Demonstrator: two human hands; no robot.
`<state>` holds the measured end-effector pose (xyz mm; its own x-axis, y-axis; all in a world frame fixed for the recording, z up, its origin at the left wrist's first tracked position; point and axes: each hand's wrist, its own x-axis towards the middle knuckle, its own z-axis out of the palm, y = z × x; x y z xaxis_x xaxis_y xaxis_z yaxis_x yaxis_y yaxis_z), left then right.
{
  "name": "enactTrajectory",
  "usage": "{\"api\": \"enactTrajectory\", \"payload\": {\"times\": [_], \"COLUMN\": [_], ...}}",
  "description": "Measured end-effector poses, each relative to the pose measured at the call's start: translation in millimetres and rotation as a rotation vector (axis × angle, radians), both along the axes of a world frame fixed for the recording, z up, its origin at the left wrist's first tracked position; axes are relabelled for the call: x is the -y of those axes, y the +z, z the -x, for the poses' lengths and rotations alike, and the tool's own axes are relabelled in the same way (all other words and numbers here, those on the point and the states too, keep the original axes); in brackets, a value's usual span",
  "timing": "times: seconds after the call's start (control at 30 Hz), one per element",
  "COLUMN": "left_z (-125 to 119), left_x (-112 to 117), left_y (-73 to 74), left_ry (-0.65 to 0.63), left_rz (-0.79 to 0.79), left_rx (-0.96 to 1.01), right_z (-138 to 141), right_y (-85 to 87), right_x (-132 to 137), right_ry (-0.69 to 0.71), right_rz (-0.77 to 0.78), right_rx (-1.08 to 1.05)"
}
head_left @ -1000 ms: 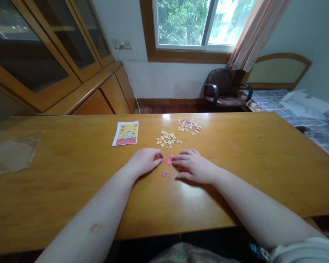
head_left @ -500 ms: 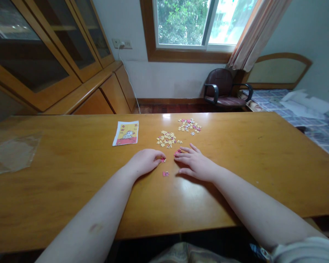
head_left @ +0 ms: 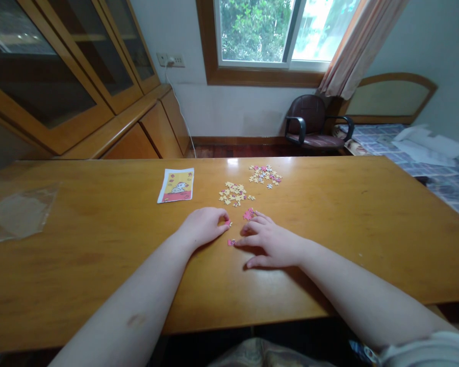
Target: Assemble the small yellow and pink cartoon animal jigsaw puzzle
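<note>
My left hand [head_left: 202,227] rests knuckles-up on the wooden table [head_left: 99,244], its fingertips pinching a small pink puzzle piece [head_left: 228,223]. My right hand [head_left: 270,242] lies flat to the right of it, fingers spread, one fingertip touching a loose pink piece [head_left: 230,242]. A small joined cluster of pink pieces [head_left: 248,213] lies just beyond my right fingers. Farther back sit a heap of yellow pieces [head_left: 232,193] and a mixed heap of pink and yellow pieces [head_left: 263,175].
A printed reference picture [head_left: 176,185] lies at the back left of the pieces. A clear plastic bag [head_left: 17,214] sits at the table's far left. Behind the table are wooden cabinets [head_left: 80,76], a dark armchair [head_left: 313,122] and a window.
My right hand left the pink cluster farther back on the table, then drew back toward me onto the single loose pink piece. My left hand stayed in place.
</note>
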<state>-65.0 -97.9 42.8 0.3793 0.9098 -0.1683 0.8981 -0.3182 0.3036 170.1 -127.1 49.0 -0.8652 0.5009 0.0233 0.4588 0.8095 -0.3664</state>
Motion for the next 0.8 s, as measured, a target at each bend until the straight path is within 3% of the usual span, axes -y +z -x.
{"api": "enactTrajectory", "payload": {"times": [0.8], "left_z": [0.3], "left_x": [3.0], "left_y": [9.4], "left_ry": [-0.135], "left_rz": [0.150], "left_rx": [0.124], "right_z": [-1.7], "right_y": [-8.3], "right_x": [-2.4], "right_ry": [-0.058], "right_rz": [0.019], "right_rx": [0.059]}}
